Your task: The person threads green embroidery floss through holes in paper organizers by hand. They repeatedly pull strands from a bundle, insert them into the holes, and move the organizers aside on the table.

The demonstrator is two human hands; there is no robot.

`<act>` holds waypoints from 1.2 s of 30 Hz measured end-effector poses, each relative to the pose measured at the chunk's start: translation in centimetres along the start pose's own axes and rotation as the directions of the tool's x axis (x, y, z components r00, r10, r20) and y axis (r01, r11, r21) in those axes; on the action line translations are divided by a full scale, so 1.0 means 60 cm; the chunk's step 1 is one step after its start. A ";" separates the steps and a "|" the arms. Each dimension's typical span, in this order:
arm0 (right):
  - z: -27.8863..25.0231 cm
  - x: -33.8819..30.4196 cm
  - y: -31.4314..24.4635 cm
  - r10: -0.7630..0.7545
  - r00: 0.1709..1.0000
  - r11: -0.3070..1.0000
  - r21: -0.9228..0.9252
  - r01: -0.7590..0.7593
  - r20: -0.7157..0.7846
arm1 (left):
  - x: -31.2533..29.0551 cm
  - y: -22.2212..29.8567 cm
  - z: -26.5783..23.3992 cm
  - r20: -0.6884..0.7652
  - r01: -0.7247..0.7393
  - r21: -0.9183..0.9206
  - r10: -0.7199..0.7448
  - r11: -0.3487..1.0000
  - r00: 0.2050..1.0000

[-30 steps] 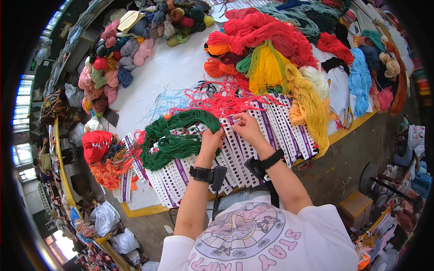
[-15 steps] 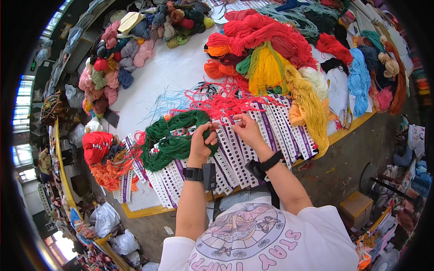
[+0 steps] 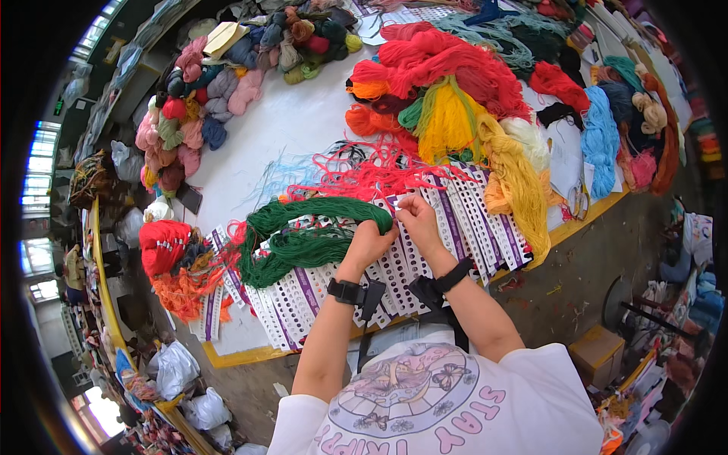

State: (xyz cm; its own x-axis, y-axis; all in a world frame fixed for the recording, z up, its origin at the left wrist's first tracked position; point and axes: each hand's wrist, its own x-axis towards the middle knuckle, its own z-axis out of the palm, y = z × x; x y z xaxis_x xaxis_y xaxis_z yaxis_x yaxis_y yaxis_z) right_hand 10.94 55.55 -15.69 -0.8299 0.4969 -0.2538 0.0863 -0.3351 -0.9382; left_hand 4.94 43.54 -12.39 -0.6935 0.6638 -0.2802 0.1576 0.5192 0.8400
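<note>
A dark green yarn skein (image 3: 307,211) lies as a long loop across the white punched thread cards (image 3: 394,273) with purple stripes. My left hand (image 3: 370,244) is closed around the skein's right end and lifts it slightly. Right beside it, my right hand (image 3: 421,224) has thumb and forefinger pinched together close to the green end; what they hold, if anything, is too small to make out. Pinkish-red strands (image 3: 368,171) run from the cards' holes and tangle just beyond both hands.
Red and orange yarn (image 3: 163,250) lies at the table's left. A heap of red skeins (image 3: 455,64), a yellow skein (image 3: 447,121) and a golden skein (image 3: 516,197) rise behind and right. Scissors (image 3: 580,203) rest near the yellow table edge (image 3: 588,220). A phone (image 3: 189,199) lies farther left.
My left hand has moved right and closed on the green skein, drawing its end rightward toward my right hand. The loop is now stretched longer. My right hand has barely shifted.
</note>
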 end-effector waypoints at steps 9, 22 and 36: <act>0.011 -0.006 0.001 -0.062 0.986 0.843 -0.537 -0.030 -0.153 | -0.089 -0.117 -0.388 -0.720 -0.315 -0.681 -0.529 0.661 0.448; 0.103 -0.045 -0.155 -0.117 0.938 0.989 -0.049 0.140 0.327 | -0.075 0.113 -0.149 0.000 -0.004 -0.836 0.008 0.548 1.000; 0.089 -0.059 -0.151 0.076 0.956 0.993 0.067 -0.099 0.283 | -0.089 0.123 -0.117 -0.042 -0.006 -0.755 -0.039 0.655 0.998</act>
State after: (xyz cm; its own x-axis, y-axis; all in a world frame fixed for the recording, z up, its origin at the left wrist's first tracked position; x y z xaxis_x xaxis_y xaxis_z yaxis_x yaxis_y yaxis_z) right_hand 10.14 52.58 -5.03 -0.9429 0.2226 -0.2477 0.1310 -0.4359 -0.8904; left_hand 4.88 40.06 -1.40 -0.7282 0.6196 -0.2929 -0.4232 -0.0704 0.9033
